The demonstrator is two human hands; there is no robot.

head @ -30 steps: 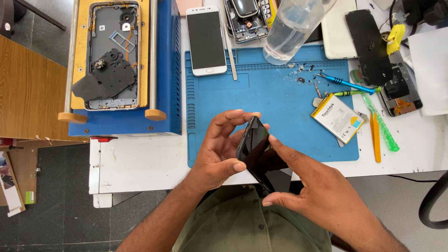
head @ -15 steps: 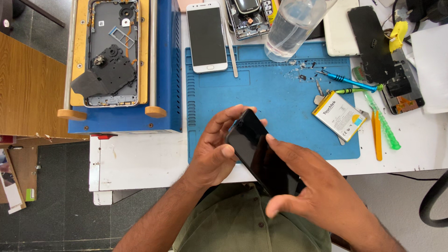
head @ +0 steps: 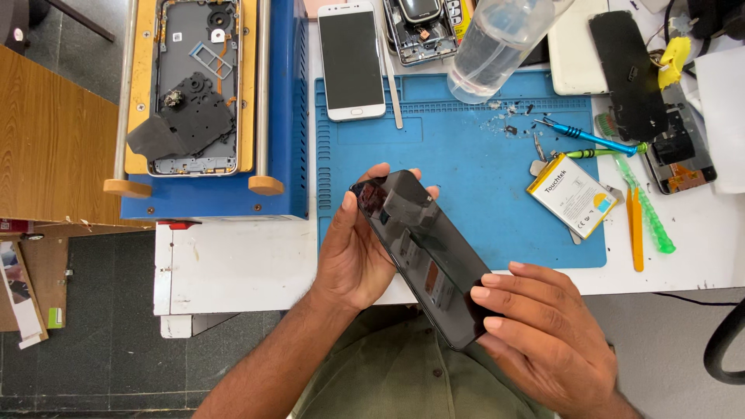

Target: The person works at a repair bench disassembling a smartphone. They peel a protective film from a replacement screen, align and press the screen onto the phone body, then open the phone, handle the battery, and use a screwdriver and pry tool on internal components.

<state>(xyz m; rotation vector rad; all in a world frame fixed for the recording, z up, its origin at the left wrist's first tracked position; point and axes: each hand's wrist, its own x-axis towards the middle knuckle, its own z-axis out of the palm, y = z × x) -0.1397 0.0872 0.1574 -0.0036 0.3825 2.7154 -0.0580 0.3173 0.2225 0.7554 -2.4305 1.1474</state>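
Head view: black phone screen panel (head: 427,256) held tilted above blue work mat (head: 466,163) edge, glass up. Left hand (head: 353,256) fingers grasp upper end; right hand (head: 543,341) fingertips pinch lower end, steadying panel. Phone battery (head: 572,194) near, right.

The black phone (head: 423,252) has turned from edge-on to flat (glossy face up) between both hands.

Two hands (head: 357,256), one black phone (head: 427,248), one white phone (head: 351,62), one battery (head: 573,194).
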